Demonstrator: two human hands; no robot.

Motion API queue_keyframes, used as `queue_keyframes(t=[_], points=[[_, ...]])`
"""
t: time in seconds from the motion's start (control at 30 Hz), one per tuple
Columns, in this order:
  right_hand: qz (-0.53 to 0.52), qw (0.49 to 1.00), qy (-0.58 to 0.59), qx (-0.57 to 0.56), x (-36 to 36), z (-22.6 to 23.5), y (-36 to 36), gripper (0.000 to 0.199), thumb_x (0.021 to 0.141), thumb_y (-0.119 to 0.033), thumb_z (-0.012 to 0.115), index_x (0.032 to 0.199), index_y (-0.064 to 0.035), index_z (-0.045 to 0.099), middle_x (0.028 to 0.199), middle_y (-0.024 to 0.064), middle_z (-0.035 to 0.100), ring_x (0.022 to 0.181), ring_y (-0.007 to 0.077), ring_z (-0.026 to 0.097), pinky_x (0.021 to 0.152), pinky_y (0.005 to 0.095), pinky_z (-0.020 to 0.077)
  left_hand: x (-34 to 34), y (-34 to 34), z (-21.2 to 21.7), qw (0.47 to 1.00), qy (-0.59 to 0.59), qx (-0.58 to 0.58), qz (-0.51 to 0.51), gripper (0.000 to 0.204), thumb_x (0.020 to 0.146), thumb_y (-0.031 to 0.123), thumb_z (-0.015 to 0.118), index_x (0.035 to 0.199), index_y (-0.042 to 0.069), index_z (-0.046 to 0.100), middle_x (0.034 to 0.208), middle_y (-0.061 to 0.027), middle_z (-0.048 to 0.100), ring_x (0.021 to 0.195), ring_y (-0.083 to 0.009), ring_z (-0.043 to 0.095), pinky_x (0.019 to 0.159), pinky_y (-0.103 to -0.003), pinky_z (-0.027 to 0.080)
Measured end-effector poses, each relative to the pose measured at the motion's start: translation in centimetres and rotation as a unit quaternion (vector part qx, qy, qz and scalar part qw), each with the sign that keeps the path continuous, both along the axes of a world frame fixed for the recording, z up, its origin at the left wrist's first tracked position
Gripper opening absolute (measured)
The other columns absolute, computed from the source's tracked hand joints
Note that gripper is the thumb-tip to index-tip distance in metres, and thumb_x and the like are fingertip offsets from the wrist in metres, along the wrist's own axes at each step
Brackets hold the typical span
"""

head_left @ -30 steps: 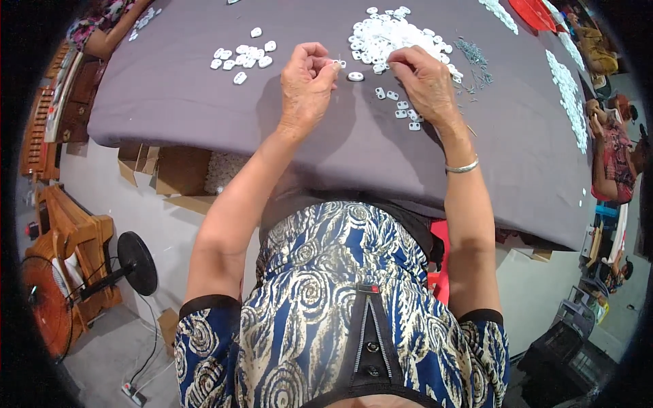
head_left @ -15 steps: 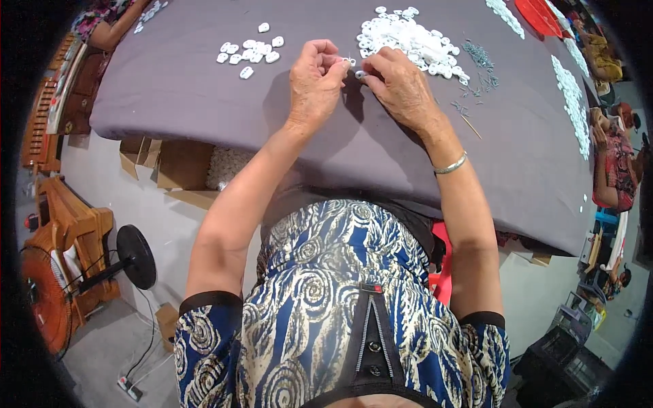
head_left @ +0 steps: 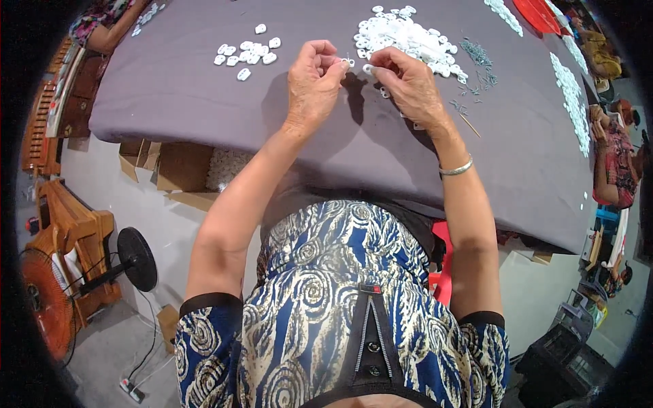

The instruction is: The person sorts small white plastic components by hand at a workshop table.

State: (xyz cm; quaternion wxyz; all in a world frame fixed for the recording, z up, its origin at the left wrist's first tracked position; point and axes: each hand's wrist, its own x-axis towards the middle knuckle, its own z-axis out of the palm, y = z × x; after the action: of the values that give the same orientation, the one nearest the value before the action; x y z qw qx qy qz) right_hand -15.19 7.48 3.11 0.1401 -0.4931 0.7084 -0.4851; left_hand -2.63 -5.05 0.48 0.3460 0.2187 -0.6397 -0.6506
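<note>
Over the grey-covered table (head_left: pixel 224 112), my left hand (head_left: pixel 314 81) pinches a small white plastic piece (head_left: pixel 351 62), and a thin pin-like bit stands up from it. Close to its right, my right hand (head_left: pixel 410 87) grips another small white oval piece (head_left: pixel 368 69) between thumb and fingers. The two pieces are a little apart. Behind my right hand lies a big heap of white plastic pieces (head_left: pixel 401 34). A few loose white pieces (head_left: pixel 385 92) show beside and below that hand, partly hidden by it. To the left is a smaller group of white pieces (head_left: pixel 252 51).
Small grey pins (head_left: pixel 478 58) are scattered right of the heap, near a thin wooden stick (head_left: pixel 469 125). More white pieces (head_left: pixel 571 95) line the right edge, by a red tray (head_left: pixel 537 15). Other people sit at both sides. A fan (head_left: pixel 51 299) stands lower left.
My right hand has shifted slightly right, away from my left, with its white piece now showing more. Loose white pieces have come into sight beneath it. My left hand stays nearly still.
</note>
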Motion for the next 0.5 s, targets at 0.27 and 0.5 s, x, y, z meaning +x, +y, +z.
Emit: queue_keyframes(t=[0.27,0.5], points=[[-0.008,0.998,-0.049,0.024,-0.6,-0.2,0.3,0.016,0.086,-0.012,0.058,0.096,-0.0002,0.064,0.083,0.0072,0.068,0.077,0.0132,0.062,0.07,0.0286,0.0499,0.0,0.1,-0.1,1.0,0.024,-0.005,-0.001,0.023,0.083,0.003,0.063,0.102,0.002,0.051,0.079,-0.0017,0.059,0.068,-0.0066,0.053,0.06,-0.021,0.046],[-0.06,0.978,0.2,-0.008,-1.3,0.2,1.3,0.011,0.075,-0.004,0.058,0.083,-0.0004,0.063,0.075,0.0129,0.062,0.07,0.027,0.062,0.063,0.037,0.0501,0.0,0.3,-0.1,1.0,0.0,-0.01,-0.003,0.023,0.083,0.005,0.063,0.103,0.003,0.052,0.08,-0.001,0.059,0.07,-0.007,0.054,0.062,-0.022,0.046]])
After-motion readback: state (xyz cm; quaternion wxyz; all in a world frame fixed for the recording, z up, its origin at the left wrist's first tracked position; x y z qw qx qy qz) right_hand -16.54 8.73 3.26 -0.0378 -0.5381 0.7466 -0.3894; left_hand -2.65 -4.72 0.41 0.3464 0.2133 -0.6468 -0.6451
